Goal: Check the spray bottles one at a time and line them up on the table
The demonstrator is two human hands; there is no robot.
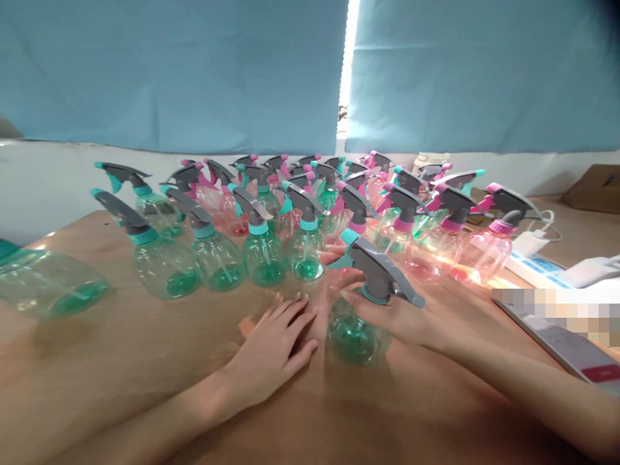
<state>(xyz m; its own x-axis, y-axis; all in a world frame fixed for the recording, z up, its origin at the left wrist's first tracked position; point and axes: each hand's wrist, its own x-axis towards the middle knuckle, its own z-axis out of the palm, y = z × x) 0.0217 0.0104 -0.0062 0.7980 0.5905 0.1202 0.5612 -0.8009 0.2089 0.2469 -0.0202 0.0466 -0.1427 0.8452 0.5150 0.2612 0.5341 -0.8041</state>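
Observation:
My right hand (382, 310) is wrapped around the neck of a green transparent spray bottle (352, 339) with a grey and turquoise trigger head. This bottle is upright, just above or on the table; I cannot tell which. My left hand (264, 355) lies palm down on the wood, fingers stretched out, a little left of that bottle and holding nothing. Beyond my hands stands a front row of spray bottles, among them a green one (265, 258) and a pink one (487, 252).
Several more green and pink spray bottles crowd the wooden table (145, 381) behind the front row. Another green bottle (53, 284) is at the far left. On the right are a power strip (537, 268), a phone (557, 349) and a cardboard box (593, 187). Blue curtains (169, 71) hang behind.

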